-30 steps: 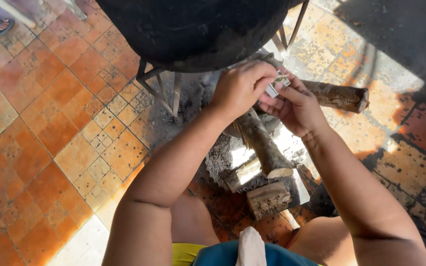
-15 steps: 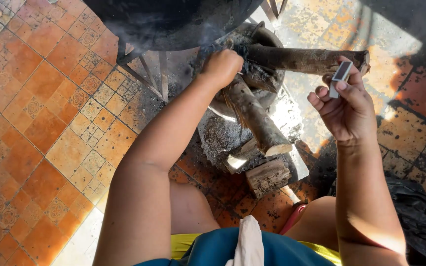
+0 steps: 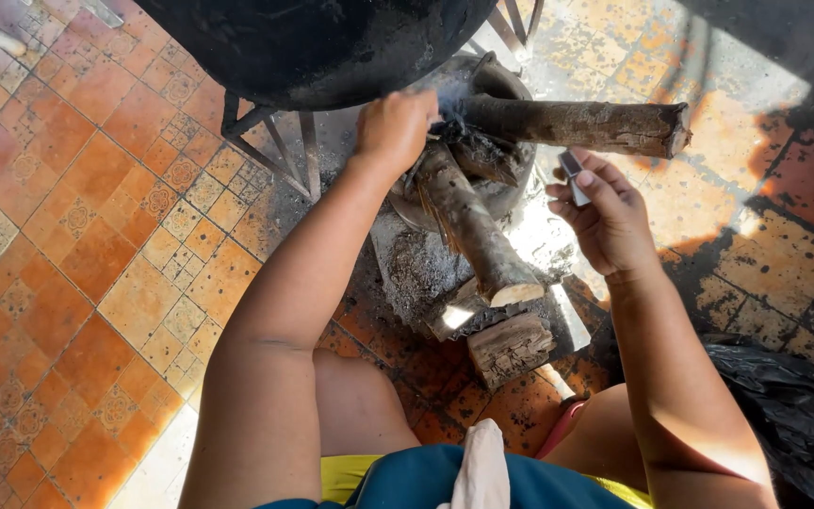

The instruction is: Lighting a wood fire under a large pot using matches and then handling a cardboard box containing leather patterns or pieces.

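My left hand (image 3: 394, 126) is closed, fingers bunched, reaching in under a big black pot (image 3: 322, 42) where the logs meet; what it pinches is hidden. My right hand (image 3: 603, 215) is held out to the right, gripping a small flat box (image 3: 571, 175), likely a matchbox. A long log (image 3: 577, 124) lies across the top right. A second log (image 3: 471, 226) slants down toward me, its cut end pale. Thin smoke drifts near my left hand.
The pot rests on a metal stand (image 3: 275, 151) over ash and a round dark base. A short chunk of wood (image 3: 511, 347) lies near my knee. A black plastic bag (image 3: 784, 405) sits at the lower right. A white cloth (image 3: 482, 467) lies on my lap.
My hands were together at the box a second ago. The left hand has since gone in under the pot among the logs; the right hand drew off to the right with the box.
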